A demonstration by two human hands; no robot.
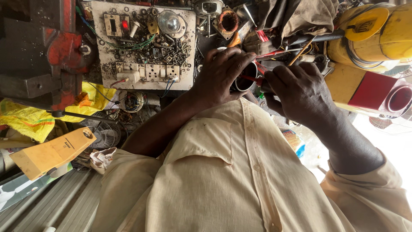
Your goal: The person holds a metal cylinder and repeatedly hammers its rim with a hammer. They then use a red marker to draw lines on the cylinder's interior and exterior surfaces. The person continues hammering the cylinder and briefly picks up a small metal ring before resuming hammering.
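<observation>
My left hand (221, 71) wraps around a dark, round, hollow metal part (245, 79) whose open mouth faces me. My right hand (300, 88) is closed on a thin red-handled tool (253, 79) whose tip reaches into that opening. The two hands sit close together above my cream shirt (223, 172). Most of the part and the tool's grip are hidden by my fingers.
A white switchboard (143, 47) with sockets, a bulb and loose screws lies at the upper left. A red bench vise (62, 56) stands further left. Yellow and red machine bodies (369, 64) fill the right. A small fan guard (101, 133) and a yellow box (51, 152) sit at the lower left.
</observation>
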